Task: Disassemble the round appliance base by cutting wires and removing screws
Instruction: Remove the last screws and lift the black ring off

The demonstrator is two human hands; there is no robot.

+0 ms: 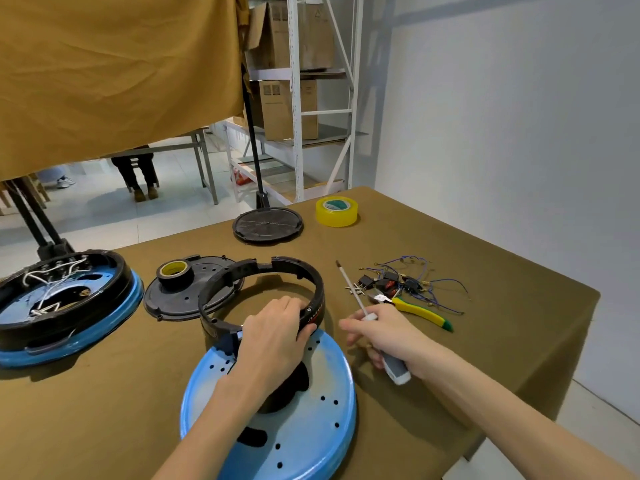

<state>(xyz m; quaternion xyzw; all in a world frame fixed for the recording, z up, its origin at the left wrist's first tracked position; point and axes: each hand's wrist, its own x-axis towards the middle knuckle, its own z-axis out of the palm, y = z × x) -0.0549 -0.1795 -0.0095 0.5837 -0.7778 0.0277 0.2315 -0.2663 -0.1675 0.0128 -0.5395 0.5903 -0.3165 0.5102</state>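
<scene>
We cannot see the near edge of the blue disc (304, 441); the picture cuts it off. Our left hand (273, 336) hides part of the black ring (263, 271). The small parts (391, 282) among the wires are too tiny to tell.

**Bystanders on and around the bench**

A yellow tape roll (336, 211) sits at upper centre on the olive tablecloth (485, 271). A black tape roll (174, 270) lies left of centre. Cardboard boxes (287, 109) fill white shelving (296, 98) at top; a mustard curtain (114, 71) hangs upper left.
</scene>
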